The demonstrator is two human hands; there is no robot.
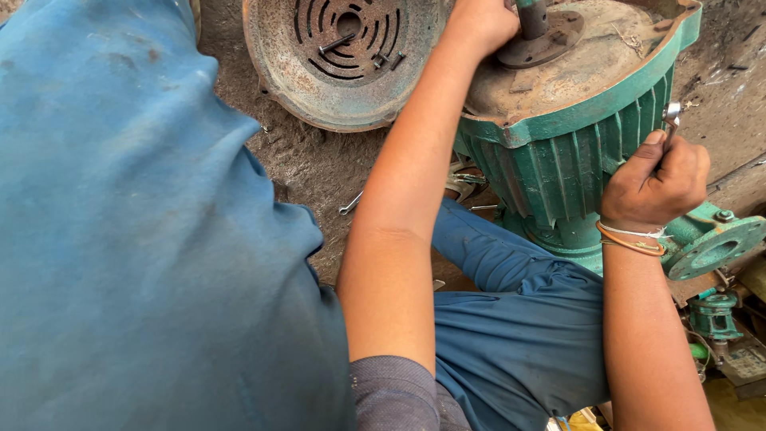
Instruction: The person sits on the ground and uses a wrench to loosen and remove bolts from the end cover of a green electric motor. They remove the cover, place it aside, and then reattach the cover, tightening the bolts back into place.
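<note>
L hand [479, 24]: on top of the motor [574, 152], at the base of the shaft [532, 16]. Fingers hidden past the frame edge and the hand's back, can't tell if curled or spread.
L arm: bare, runs up from the grey sleeve [395, 395] at bottom centre, long diagonal to top centre, elbow nearly straight.
R hand [656, 179]: fist, fingers together and clamped on a spanner [672, 116]. Knuckles face up-right, thumb on top. Only the spanner's shiny head shows above the fist, right at the motor's upper rim.
R arm: bare, comes up near vertical from bottom right, wrist bent slightly in toward the motor. Orange + white bands [632, 238] on the wrist.
Motor: green, ribbed casing, rusty brown end face, standing between the knees, shaft up. R hand is against its ribbed side, L hand on its top face.
Flange [712, 249]: green, round, w/ centre hole, low on the motor's right side, just below R wrist.
Cover [339, 60]: rusty round slotted fan cover, lying on the ground left of the motor, a few loose bolts [363, 52] in it.
Legs: blue trousers [144, 255], one knee filling the left half, other under the motor.
Ground: small spanner [349, 204] lying by L forearm, apart from both hands.
</note>
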